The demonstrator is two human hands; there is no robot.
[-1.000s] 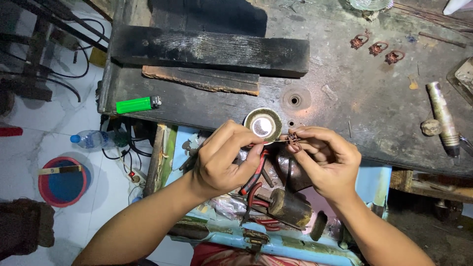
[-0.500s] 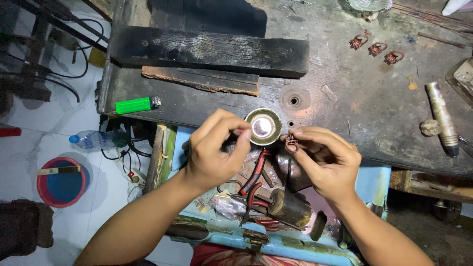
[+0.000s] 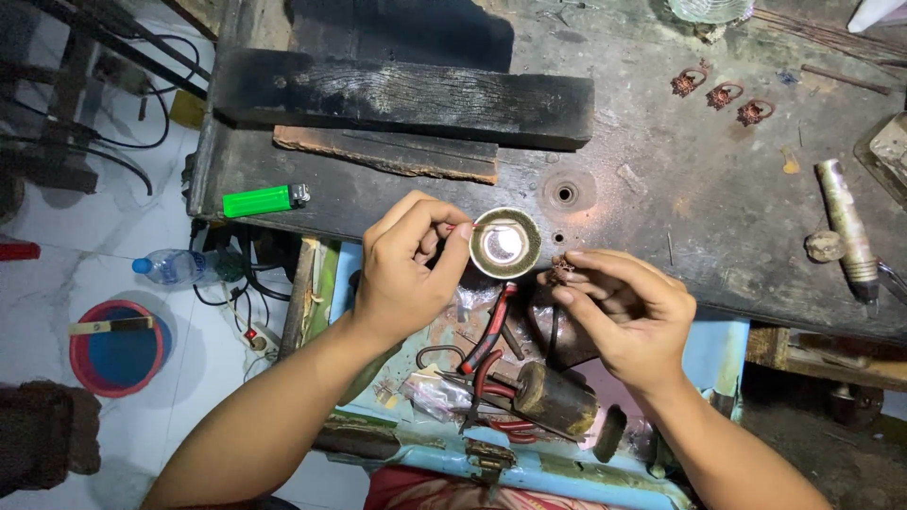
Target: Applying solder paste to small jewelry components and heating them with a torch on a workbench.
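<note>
My left hand [image 3: 404, 269] pinches a thin pin-like tool whose tip reaches into a small round metal dish [image 3: 505, 243] at the front edge of the dark workbench [image 3: 661, 208]. To the right of the dish, my right hand [image 3: 628, 312] holds a small copper-coloured ring piece [image 3: 564, 270] between thumb and fingertips. Three similar copper rings [image 3: 720, 94] lie at the back right of the bench.
A green lighter [image 3: 265, 199] lies on the bench's left, behind it a long black wooden block [image 3: 406, 94]. A metal cylinder tool [image 3: 846, 227] rests at the right. Below my hands, an open drawer holds red-handled pliers [image 3: 491, 331] and a hammer head [image 3: 557, 401]. Bottle and red bucket stand on the floor.
My left hand has shifted left and up, bringing the thin tool to the dish. My right hand has moved slightly right, away from the left hand, still holding the ring piece.
</note>
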